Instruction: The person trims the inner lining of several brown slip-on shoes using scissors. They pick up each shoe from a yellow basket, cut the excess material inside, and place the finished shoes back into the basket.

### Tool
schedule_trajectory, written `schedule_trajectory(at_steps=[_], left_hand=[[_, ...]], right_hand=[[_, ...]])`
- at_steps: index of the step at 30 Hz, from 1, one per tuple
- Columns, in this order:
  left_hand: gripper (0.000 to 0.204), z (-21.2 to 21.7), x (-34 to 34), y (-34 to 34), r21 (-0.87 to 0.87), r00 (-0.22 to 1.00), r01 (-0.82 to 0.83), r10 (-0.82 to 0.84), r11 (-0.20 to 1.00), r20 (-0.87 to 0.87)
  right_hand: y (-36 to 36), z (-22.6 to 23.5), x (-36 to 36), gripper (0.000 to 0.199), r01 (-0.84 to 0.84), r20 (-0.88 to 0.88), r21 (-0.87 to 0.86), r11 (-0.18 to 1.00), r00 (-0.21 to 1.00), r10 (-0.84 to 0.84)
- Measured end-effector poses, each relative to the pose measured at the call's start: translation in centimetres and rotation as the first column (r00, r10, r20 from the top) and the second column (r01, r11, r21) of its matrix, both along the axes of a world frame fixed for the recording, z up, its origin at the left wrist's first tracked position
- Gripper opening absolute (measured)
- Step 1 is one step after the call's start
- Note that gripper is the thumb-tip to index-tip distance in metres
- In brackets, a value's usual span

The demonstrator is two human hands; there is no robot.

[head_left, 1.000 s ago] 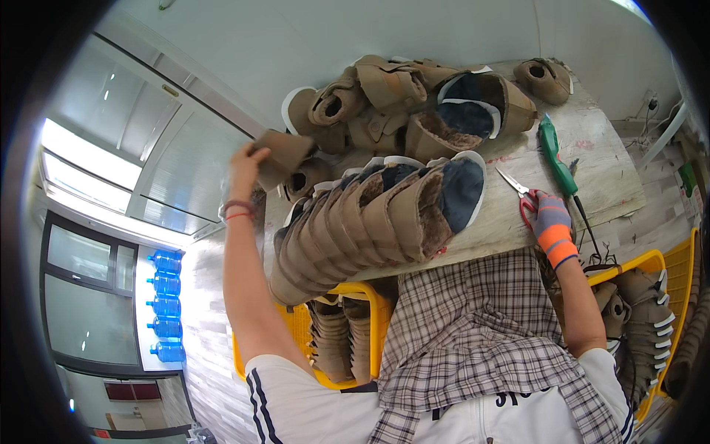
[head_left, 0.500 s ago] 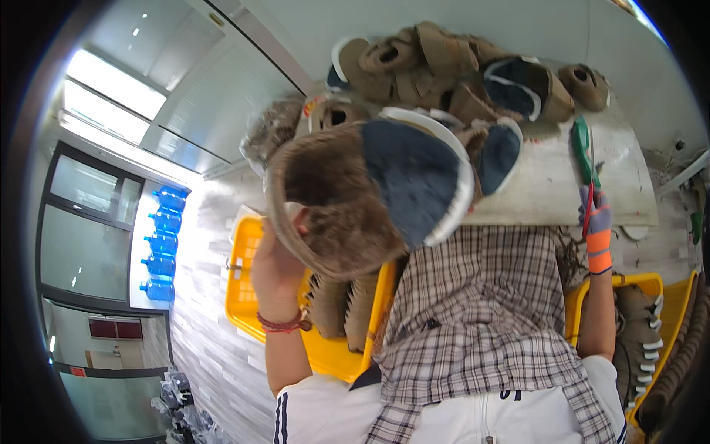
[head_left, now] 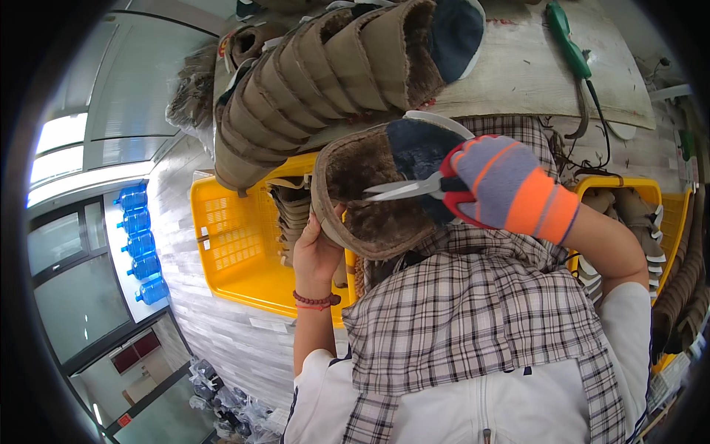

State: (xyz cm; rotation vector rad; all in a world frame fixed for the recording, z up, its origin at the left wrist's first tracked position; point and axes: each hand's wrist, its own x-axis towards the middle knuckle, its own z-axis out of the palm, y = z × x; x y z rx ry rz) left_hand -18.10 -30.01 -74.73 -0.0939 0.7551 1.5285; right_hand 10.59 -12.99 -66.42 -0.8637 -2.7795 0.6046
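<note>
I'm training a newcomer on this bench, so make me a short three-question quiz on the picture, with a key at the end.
1. What does the gloved right hand hold?
A) a brush
B) scissors
C) a hammer

2. True or false: the left hand is bare and holds a fleece-lined shoe piece.

3. Fill in the colour: the corded tool lying on the table is mainly ____.

Key: 1. B; 2. True; 3. green.
</note>
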Motion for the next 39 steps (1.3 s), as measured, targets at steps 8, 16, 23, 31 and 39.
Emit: schedule_trajectory(at_steps=[8,16,23,31,39], left_hand=[[0.041,-1.6,-0.3,-0.2,0.035,0.987,0.1,-0.095,0.994,-0.129],[0.033,-1.9,0.2,0.0,0.139,0.982,0.148,-0.129,0.979,-0.137],[0.039,-2.5,2.8,3.0,0.134,0.973,0.16,-0.179,0.978,0.145],[0.045,-0.7,7.4,8.3,0.214,0.924,0.383,-0.372,0.899,-0.091],[0.045,-0.2,10.8,11.4,0.172,0.805,0.555,-0.473,0.814,-0.359]], right_hand=[[-0.2,-1.4,-3.2,0.023,-0.136,0.162,-0.008,0.991,0.978,0.135],[-0.3,-2.0,0.9,0.025,0.214,-0.181,-0.227,0.95,0.949,-0.257],[-1.2,-1.4,2.3,0.037,0.286,-0.302,-0.673,0.682,0.736,-0.606],[-1.4,-1.2,1.2,0.037,0.024,-0.306,-0.922,0.386,0.564,-0.767],[-3.1,-2.5,-0.2,0.047,0.133,-0.503,-0.794,0.593,0.404,-0.764]])
